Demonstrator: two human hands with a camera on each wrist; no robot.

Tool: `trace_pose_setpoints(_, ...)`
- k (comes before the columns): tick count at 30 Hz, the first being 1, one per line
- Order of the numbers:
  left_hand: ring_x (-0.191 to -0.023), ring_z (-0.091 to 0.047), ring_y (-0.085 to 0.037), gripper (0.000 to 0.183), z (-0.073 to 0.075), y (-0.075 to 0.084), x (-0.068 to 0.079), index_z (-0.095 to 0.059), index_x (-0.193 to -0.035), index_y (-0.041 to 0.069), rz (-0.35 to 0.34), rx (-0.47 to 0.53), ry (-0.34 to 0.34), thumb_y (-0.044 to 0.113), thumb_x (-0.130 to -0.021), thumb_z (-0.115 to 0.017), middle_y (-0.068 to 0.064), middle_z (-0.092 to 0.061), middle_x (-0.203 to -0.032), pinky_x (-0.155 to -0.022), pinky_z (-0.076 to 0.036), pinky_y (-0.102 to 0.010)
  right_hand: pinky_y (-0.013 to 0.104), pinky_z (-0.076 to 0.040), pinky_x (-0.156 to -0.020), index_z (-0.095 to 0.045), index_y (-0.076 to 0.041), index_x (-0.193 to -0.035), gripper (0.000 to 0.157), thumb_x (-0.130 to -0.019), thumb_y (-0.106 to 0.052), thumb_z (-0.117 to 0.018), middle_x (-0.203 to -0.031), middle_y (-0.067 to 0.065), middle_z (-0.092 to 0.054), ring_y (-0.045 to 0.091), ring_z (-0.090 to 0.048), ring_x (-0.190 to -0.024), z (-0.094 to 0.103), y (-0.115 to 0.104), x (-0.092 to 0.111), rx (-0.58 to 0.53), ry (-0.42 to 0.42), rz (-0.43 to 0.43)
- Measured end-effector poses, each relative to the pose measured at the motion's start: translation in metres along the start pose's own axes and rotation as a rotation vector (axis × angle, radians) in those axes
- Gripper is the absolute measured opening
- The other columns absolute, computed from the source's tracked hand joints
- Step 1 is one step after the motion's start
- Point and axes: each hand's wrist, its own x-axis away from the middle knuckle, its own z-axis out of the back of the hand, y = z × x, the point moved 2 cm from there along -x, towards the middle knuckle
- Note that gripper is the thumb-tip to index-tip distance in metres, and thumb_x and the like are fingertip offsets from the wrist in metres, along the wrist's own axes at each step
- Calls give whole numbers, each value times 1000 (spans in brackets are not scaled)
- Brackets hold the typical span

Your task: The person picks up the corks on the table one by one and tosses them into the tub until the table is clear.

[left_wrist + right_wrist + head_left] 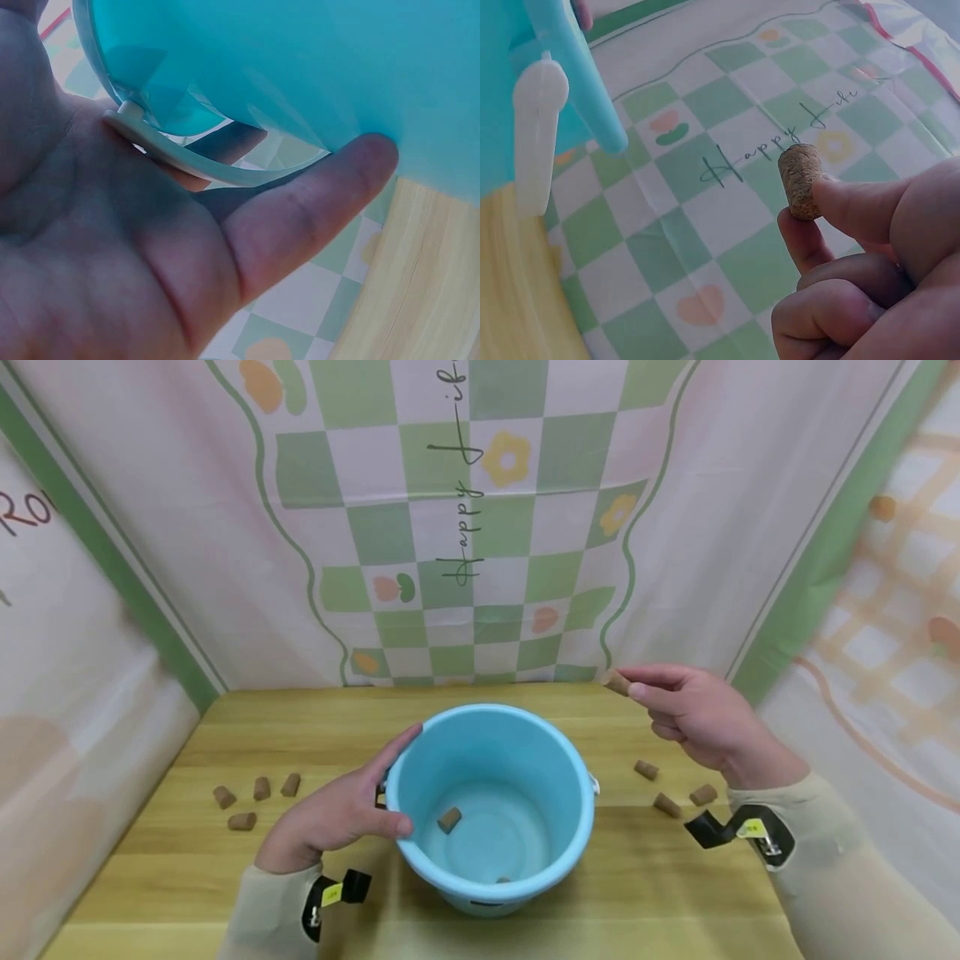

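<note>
Well, the raised right hand (697, 714) pinches a cork (615, 682) while the left hand (337, 812) holds the blue bucket (495, 889) sideways-on.

"Happy Life" on checkered cloth (498, 527); "Ro" on left cloth (82, 643).

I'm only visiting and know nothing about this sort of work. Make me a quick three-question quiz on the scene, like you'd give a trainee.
1. Count: how many corks lie on the table to the person's left of the bucket?
2. True or false: both hands are touching the bucket.
3. Short answer: what is the right hand holding, and is that thing inside the bucket?

Key
1. Four.
2. False: only the left hand touches it, at the rim.
3. A single cork, the held cork being pinched by thumb and finger in the air, outside the bucket.
</note>
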Motion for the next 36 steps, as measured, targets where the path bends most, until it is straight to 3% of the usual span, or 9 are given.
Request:
trace_pose_setpoints(6, -119, -43, -37, 101, 1, -2, 0, -5, -149, 39, 12, -16, 7, 34, -78, -76, -12, -30, -144, -89, -44, -45, 23, -28, -41, -60, -7, -123, 34, -92, -20, -62, -95, 1, -58, 8, -29, -43, -5, -3, 1, -41, -51, 31)
trace_pose_setpoints(12, -120, -42, -36, 101, 1, 0, 1, -5, -149, 39, 19, -31, 13, 35, -78, -76, -12, -29, -145, -89, -44, -44, 24, -27, -41, -62, -8, -121, 32, -91, -20, -63, -79, -2, -55, 9, -28, -44, -14, -9, 4, -33, -64, 34)
trace_pose_setpoints(19, -120, -42, -37, 103, 1, 1, 1, -3, -150, 36, 20, -15, 4, 35, -77, -77, -12, -28, -145, -89, -44, -44, 26, -24, -43, -63, -7, -120, 28, -93, -12, -60, -106, 2, -63, 14, -23, -46, -26, -15, 11, -41, -135, 90)
trace_pose_setpoints(28, -120, -42, -38, 103, 1, 1, 1, -3, -149, 37, 14, -16, 4, 35, -77, -77, -12, -28, -145, -89, -44, -46, 29, -23, -40, -62, -4, -121, 29, -93, -13, -59, -108, 5, -65, 17, -22, -45, -37, -20, 18, 29, -171, 117)
trace_pose_setpoints(36, -120, -41, -38, 102, 1, 2, 0, -3, -149, 37, -4, -14, -1, 33, -78, -76, -12, -27, -145, -89, -43, -45, 28, -31, -40, -62, -2, -120, 30, -92, -14, -61, -112, 9, -65, 15, -24, -44, -42, -22, 22, 71, -172, 123)
